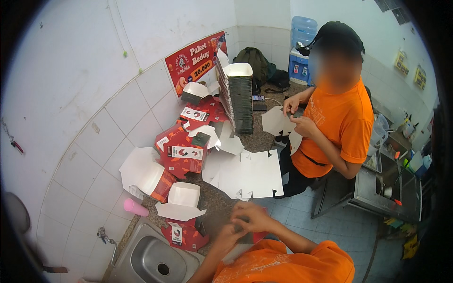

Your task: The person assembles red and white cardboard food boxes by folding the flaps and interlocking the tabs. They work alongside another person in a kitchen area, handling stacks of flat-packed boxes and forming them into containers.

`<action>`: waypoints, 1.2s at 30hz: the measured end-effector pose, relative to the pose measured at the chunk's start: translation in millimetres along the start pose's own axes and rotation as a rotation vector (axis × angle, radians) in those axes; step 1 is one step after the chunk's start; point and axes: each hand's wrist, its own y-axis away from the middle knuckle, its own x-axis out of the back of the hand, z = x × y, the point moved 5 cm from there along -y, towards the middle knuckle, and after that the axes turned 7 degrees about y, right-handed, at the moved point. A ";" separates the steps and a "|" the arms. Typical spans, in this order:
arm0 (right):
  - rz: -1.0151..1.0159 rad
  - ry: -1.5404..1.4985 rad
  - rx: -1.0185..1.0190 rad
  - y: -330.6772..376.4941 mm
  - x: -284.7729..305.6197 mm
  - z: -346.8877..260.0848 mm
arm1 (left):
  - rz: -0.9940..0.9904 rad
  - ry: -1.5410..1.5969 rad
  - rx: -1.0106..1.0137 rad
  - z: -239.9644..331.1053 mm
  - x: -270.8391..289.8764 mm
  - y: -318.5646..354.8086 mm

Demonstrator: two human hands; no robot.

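Note:
My left hand and my right hand meet in front of my body, fingertips bent and pressed together. Both are closed on a partly folded food box. Its red outside shows under my right wrist, and my hands and forearms hide most of it. Beyond them, flat carton blanks lie white side up on the counter. A formed box with its white flaps spread stands to the left of my hands, and a red box lies just nearer.
A tall stack of nested cartons rises at the back, near several red boxes. A pink cup stands by the metal sink. At right, a co-worker in orange handles a white blank.

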 end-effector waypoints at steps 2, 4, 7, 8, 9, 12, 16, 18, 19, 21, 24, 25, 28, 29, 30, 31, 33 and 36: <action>0.080 -0.065 0.038 -0.7 -5.4 -6.4 | -0.006 0.082 -0.113 -6.5 -6.3 -9.8; 0.409 -0.061 -0.012 3.0 9.1 -16.6 | 0.173 0.109 -0.125 10.8 0.6 -14.8; 0.610 0.083 0.064 27.4 3.8 -8.6 | 0.342 0.251 -0.308 35.1 24.7 -21.9; 0.624 0.155 0.110 37.0 -4.5 -3.3 | 0.407 0.448 -0.297 38.3 23.6 -25.0; 0.577 0.149 0.216 38.4 -10.9 -10.2 | 0.478 0.643 -0.306 55.6 15.4 -21.1; 0.547 0.337 0.333 33.8 -17.5 -17.3 | 0.567 0.552 -0.391 62.2 4.8 -22.9; 0.507 0.406 0.230 13.5 4.4 -8.8 | 0.612 -0.080 -0.399 44.5 6.7 -25.4; 0.443 0.365 0.156 -1.7 21.6 -15.7 | 0.550 -0.050 -0.492 44.0 2.9 -28.3; 0.449 0.318 0.151 -6.5 27.2 -23.1 | 0.539 -0.062 -0.554 48.9 -0.7 -30.0; 0.379 0.261 0.207 -8.1 24.7 -22.5 | 0.481 -0.127 -0.538 65.6 13.6 -32.6; 0.330 0.285 0.246 -11.2 24.3 -30.9 | 0.514 -0.334 -0.578 60.7 23.0 -33.9; 0.322 0.307 0.254 -13.1 23.5 -34.4 | 0.548 -0.423 -0.600 56.6 23.1 -33.1; 0.457 0.352 0.210 -14.1 24.6 -30.8 | 0.571 -0.104 -0.561 64.3 -9.3 -18.8; 0.480 0.331 0.209 -15.0 24.8 -30.5 | 0.546 -0.029 -0.541 69.7 -11.4 -17.2; 0.500 0.311 0.203 -14.1 23.6 -30.1 | 0.518 0.047 -0.515 71.6 -13.0 -15.4; 0.521 0.291 0.197 -13.6 23.3 -29.5 | 0.525 -0.014 -0.510 76.9 -13.8 -11.3; 0.550 0.252 0.187 -14.9 23.1 -29.0 | 0.539 -0.141 -0.497 84.6 -11.9 -4.1; 0.554 0.256 0.186 -16.7 19.4 -26.8 | 0.540 -0.172 -0.526 84.0 -8.0 -4.2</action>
